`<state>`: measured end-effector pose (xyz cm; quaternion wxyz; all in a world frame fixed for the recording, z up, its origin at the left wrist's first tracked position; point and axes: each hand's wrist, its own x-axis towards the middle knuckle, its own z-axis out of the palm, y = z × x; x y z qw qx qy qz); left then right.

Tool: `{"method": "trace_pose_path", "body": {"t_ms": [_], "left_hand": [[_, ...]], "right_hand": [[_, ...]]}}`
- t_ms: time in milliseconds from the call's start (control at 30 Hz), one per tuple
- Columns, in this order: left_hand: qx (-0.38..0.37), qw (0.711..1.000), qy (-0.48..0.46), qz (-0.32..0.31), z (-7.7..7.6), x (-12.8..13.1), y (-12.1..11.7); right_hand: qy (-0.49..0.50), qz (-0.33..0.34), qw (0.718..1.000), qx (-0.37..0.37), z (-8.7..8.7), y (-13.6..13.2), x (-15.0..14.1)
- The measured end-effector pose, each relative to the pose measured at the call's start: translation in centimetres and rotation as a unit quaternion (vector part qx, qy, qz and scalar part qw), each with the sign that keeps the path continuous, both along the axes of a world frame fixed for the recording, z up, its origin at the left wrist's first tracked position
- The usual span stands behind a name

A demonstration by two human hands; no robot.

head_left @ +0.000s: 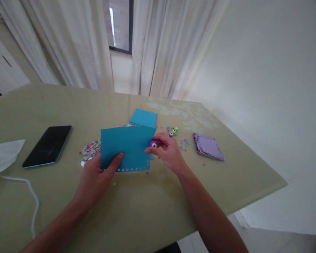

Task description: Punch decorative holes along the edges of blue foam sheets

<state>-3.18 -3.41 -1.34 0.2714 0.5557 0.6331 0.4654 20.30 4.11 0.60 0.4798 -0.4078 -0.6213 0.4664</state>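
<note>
My left hand [100,175] grips a blue sheet of paper [127,146] by its lower left part, thumb on the near face. Small punched holes run along the sheet's bottom edge and up the lower right edge. At the right edge my right hand [170,151] is closed on a small purple paper punch [152,143] with an eye-like white and black spot. The punch sits against the sheet's edge; its jaw is hidden. Behind the sheet lies a stack of blue paper [144,117]. More punches, green and purple [174,131], rest just beyond my right hand.
Punched paper bits [92,148] are heaped left of the sheet, others scattered about. To the right is a stack of lilac hole-edged sheets [209,147]. A black tablet [48,146], white paper [5,156] and a white cable [35,196] lie at left on the table [147,214].
</note>
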Motion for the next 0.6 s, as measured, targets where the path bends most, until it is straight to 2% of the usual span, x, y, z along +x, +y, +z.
{"method": "trace_pose_path", "body": {"t_ms": [267,400,600], "left_hand": [[-0.028,0.999,-0.013,-0.028,-0.36,0.15,0.01],[-0.032,0.999,-0.014,-0.022,-0.37,0.05,-0.07],[-0.035,0.999,-0.029,-0.022,-0.39,0.06,-0.02]], "right_hand": [[0.099,0.061,0.982,-0.15,0.1,0.05,-0.15],[0.136,0.063,0.972,-0.183,-0.2,0.14,-0.1],[0.143,0.063,0.964,-0.215,-0.1,-0.09,-0.37]]}}
